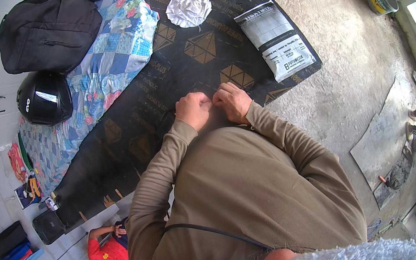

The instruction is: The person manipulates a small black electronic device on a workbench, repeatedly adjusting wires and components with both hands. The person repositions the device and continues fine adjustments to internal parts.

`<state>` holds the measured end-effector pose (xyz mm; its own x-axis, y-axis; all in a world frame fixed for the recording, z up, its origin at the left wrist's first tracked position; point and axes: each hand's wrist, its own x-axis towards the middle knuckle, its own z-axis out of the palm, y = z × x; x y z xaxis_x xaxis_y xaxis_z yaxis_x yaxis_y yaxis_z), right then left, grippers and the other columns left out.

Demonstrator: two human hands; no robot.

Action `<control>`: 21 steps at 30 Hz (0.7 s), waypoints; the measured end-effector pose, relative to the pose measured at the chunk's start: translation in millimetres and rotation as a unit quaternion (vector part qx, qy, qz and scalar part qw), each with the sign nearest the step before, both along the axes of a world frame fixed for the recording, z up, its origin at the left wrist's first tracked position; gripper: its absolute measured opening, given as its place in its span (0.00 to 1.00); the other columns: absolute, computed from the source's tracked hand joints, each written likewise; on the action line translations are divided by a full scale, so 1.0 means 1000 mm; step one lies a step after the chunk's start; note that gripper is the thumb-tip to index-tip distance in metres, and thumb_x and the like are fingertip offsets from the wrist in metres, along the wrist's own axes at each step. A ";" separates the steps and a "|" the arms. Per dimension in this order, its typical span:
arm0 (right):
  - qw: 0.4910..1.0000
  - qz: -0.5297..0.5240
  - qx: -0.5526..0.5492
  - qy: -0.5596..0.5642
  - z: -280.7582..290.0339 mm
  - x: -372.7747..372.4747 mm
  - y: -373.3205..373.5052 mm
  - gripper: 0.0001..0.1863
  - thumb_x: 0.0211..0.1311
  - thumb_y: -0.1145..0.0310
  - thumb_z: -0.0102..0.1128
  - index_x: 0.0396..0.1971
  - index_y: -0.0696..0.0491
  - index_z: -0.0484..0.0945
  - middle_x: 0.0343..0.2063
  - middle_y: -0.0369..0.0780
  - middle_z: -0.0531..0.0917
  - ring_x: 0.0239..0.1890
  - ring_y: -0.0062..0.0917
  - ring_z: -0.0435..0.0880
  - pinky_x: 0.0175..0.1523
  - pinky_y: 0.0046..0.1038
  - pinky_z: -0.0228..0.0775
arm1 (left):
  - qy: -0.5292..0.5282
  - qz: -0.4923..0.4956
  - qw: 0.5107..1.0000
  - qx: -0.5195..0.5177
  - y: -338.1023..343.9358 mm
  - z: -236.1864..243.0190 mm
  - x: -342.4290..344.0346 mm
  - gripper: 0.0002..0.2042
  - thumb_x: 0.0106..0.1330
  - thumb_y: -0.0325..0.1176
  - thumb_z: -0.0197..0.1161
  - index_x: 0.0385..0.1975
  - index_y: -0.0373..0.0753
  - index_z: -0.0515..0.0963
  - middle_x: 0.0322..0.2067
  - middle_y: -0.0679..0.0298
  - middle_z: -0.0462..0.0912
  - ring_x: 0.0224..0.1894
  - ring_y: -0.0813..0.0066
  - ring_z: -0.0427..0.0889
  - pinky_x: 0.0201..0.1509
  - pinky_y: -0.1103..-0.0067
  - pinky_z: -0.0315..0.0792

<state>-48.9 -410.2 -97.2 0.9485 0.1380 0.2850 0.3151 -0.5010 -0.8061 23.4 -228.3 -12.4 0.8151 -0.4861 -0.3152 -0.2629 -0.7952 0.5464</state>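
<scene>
Both hands are held together in front of the person's chest, above the black sheet [190,60] that lies on the floor. The left hand [193,110] is curled into a loose fist, knuckles up. The right hand [233,101] is curled the same way, just beside it, and the two nearly touch at the fingertips. The fingers of each hand are drawn together, but what they pinch is hidden behind the knuckles, so I cannot tell if something small is between them or only the edge of the olive shirt [242,196].

The black sheet is the thing nearest to the hands. Its long axis runs from the lower left, near the person's left elbow, up to the upper right, away from the hands. It carries pale diamond patterns.

Beyond the right hand, up and to the right, a grey and white sack [275,40] lies flat on the sheet, its long axis pointing away from the hands and a little to the right. Straight beyond the hands, farther off, sits a crumpled white cloth [189,6]. To the left of the left hand lies a patchwork quilt [107,64], with a black helmet [44,97] and a black backpack [49,32] on it, well apart from the hands. A person in a red shirt [108,254] is at the lower left.
</scene>
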 end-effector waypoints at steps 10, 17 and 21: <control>0.998 -0.015 0.062 0.024 0.003 0.003 -0.001 0.07 0.59 0.80 0.65 0.36 0.54 0.83 0.39 0.42 0.83 0.46 0.41 0.83 0.51 0.37 0.77 | 0.026 0.026 0.999 -0.009 0.002 -0.005 0.005 0.08 0.66 0.33 0.70 0.35 0.34 0.88 0.29 0.55 0.90 0.32 0.66 0.90 0.40 0.72 0.80; 0.990 -0.007 0.129 0.063 -0.001 0.004 -0.001 0.07 0.59 0.82 0.63 0.37 0.56 0.82 0.38 0.44 0.83 0.45 0.41 0.85 0.51 0.36 0.77 | 0.037 0.022 0.999 0.008 0.002 -0.006 0.009 0.09 0.67 0.35 0.69 0.35 0.35 0.88 0.30 0.54 0.90 0.34 0.62 0.90 0.42 0.70 0.80; 0.985 0.002 0.142 0.099 0.000 0.005 -0.001 0.08 0.59 0.79 0.63 0.38 0.54 0.83 0.39 0.45 0.83 0.46 0.45 0.84 0.51 0.40 0.76 | 0.006 0.012 0.998 0.057 -0.001 -0.009 0.007 0.11 0.67 0.40 0.67 0.34 0.38 0.88 0.31 0.53 0.90 0.37 0.54 0.90 0.44 0.64 0.80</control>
<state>-44.2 -410.8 -97.2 0.9891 0.0828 0.1214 0.1383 -0.2448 -0.9597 30.5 -229.5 -21.4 0.8220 -0.4267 -0.3771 -0.2365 -0.8582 0.4556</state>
